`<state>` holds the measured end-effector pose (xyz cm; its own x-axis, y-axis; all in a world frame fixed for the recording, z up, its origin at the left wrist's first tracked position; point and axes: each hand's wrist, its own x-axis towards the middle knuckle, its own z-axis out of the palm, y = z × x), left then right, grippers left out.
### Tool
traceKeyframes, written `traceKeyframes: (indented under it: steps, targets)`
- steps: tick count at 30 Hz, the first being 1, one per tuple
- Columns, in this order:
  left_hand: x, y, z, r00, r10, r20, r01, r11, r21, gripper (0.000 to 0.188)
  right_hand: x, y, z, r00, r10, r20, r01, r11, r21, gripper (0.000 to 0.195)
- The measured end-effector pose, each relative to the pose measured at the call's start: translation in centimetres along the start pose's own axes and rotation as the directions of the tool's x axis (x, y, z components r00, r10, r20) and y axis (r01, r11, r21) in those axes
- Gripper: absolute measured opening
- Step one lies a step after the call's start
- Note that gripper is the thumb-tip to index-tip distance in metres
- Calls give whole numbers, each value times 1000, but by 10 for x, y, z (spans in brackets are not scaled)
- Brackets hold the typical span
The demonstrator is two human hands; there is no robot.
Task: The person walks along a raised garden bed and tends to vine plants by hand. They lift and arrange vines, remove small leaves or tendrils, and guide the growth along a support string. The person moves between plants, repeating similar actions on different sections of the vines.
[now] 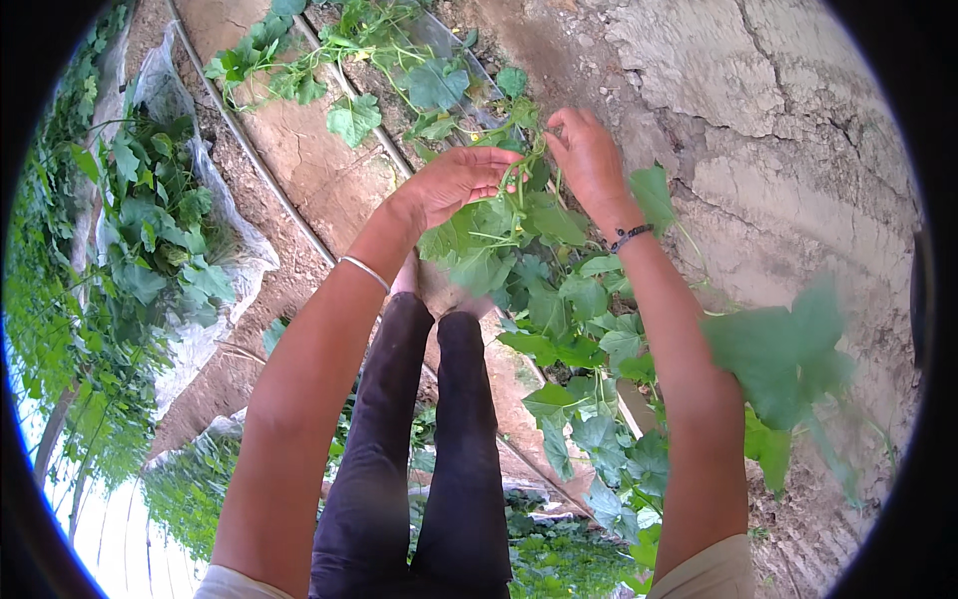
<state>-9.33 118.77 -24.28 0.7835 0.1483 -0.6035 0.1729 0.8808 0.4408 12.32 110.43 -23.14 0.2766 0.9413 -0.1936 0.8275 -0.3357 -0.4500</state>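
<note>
My left hand (465,180) reaches in from the left with its fingers around the green stem of a climbing vine (518,187), which looks like a cucumber or melon plant. To the right of it, my right hand (591,157) has thumb and fingertips pinched together on a thin vine tendril (545,133); its far end is too small to make out. Curled young growth (524,112) stands just above the two hands. Broad lobed leaves (554,221) hang below them and partly hide the lower stem.
A cracked earthen wall (756,112) rises at the right. Pipes or hoses (254,153) cross the bare soil at the left, beside clear plastic sheeting (224,202) and more vines (150,217). A large blurred leaf (778,352) hangs close by my right forearm.
</note>
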Motion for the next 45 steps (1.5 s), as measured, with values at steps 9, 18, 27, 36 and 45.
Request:
traceKeyframes:
  steps: [9, 18, 27, 36, 45]
  targets:
    - [4, -15, 13, 988, -27, -151, 35, 998, 48, 27, -77, -47, 19, 860, 351, 370, -467, 252, 848, 34]
    - [7, -15, 16, 985, 163, -55, -104, 821, 561, 12, -94, -47, 9, 818, 362, 447, -559, 320, 764, 26]
    - [-1, -18, 32, 999, 7, -49, 15, 898, 440, 14, -96, -30, -3, 812, 319, 489, -557, 173, 812, 22]
    - [-2, -27, 23, 997, 60, -42, -34, 884, 466, 24, -98, -33, -10, 774, 246, 583, -633, 286, 719, 33]
    - [-5, -23, 18, 999, 33, -33, -11, 846, 533, 25, -99, -34, -11, 783, 203, 588, -622, 233, 748, 36]
